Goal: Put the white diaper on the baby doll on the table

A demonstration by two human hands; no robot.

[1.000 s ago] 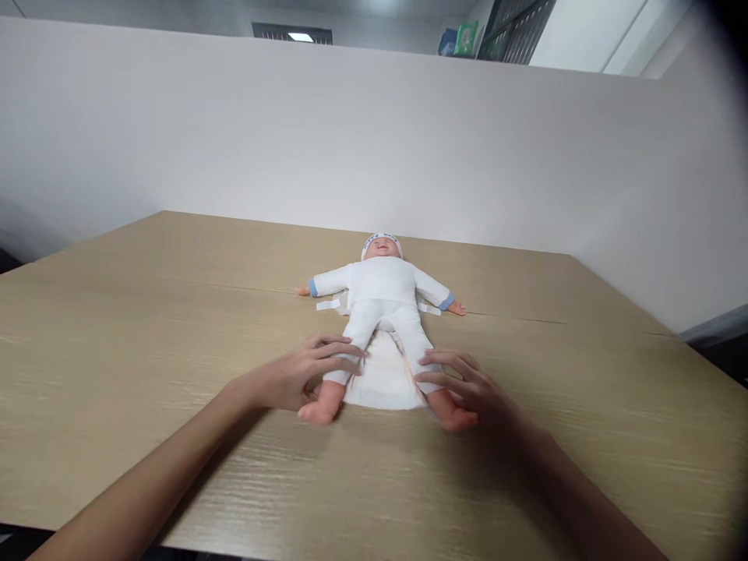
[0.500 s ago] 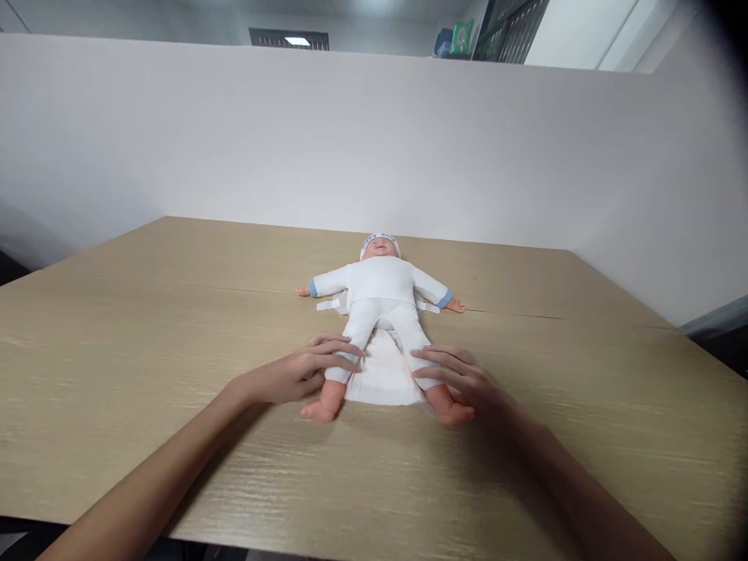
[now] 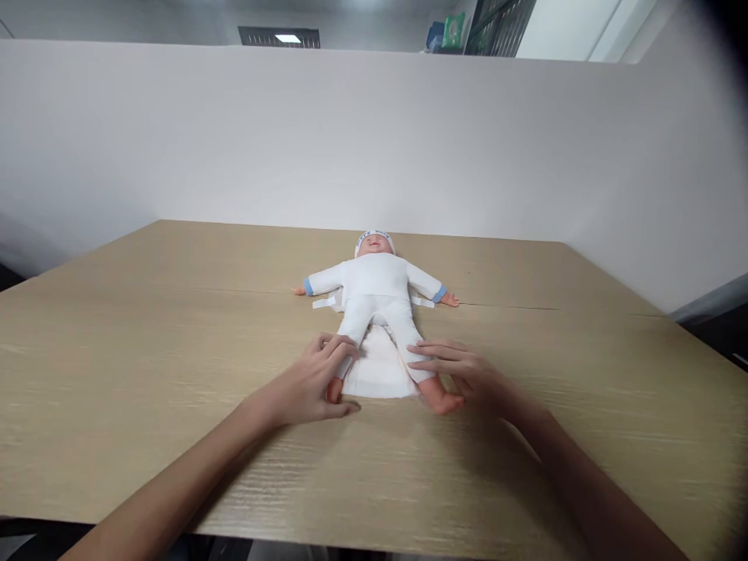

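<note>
A baby doll [image 3: 377, 276] in a white suit with blue cuffs and a printed cap lies on its back, arms and legs spread. Beneath it is an unfolded white diaper [image 3: 379, 370], its front part flat between the legs and its tabs sticking out beside the waist. My left hand [image 3: 319, 378] drapes over the lower leg on the left, mostly hiding that foot, with the thumb stretched out below it. On the right, my right hand [image 3: 467, 370] rests its extended fingers on the other shin, above the bare foot.
The wooden table [image 3: 222, 312] has a seam running across behind the doll's waist. A pale partition wall [image 3: 351, 140] rises along the far edge. Beyond it, a green package [image 3: 453, 31] shows at the top.
My left hand has turned and shifted down over the leg and foot, its thumb now apart from the fingers. My right hand stays on the other leg. The view has shifted slightly.
</note>
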